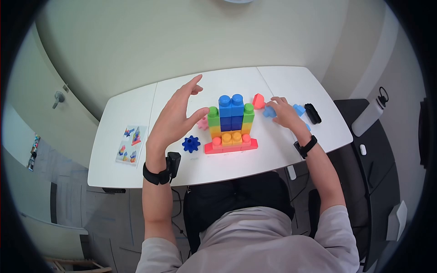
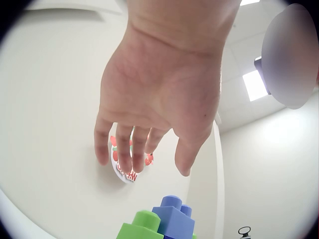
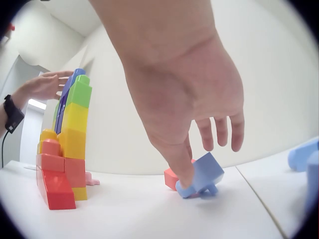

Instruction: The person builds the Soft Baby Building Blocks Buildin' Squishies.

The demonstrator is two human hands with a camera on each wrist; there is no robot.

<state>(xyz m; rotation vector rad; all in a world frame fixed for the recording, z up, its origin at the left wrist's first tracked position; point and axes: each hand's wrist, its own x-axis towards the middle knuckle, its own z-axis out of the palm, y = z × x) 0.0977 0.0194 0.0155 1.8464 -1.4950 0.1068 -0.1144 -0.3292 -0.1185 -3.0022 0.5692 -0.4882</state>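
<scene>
A stacked structure of toy building blocks (image 1: pixel 231 123) stands on the table, with red at its base, then yellow, green sides and blue on top. My left hand (image 1: pixel 175 116) is raised beside it on the left, fingers spread and holding nothing; in the left wrist view the palm (image 2: pixel 159 94) hangs above the green and blue block tops (image 2: pixel 172 219). To the right of the structure, my right hand (image 1: pixel 287 113) pinches a light blue block (image 3: pixel 207 172) between thumb and forefinger. That block is tilted, close over the table. A red block (image 1: pixel 258 101) lies just behind it.
More light blue blocks (image 1: pixel 299 109) and a black case (image 1: pixel 312 113) lie right of my right hand. A dark blue gear-shaped piece (image 1: pixel 191 144) and a pink piece (image 1: pixel 203 123) sit left of the structure. A picture sheet (image 1: pixel 131 144) lies on the left. A white bottle (image 1: pixel 368 117) stands beyond the table's right edge.
</scene>
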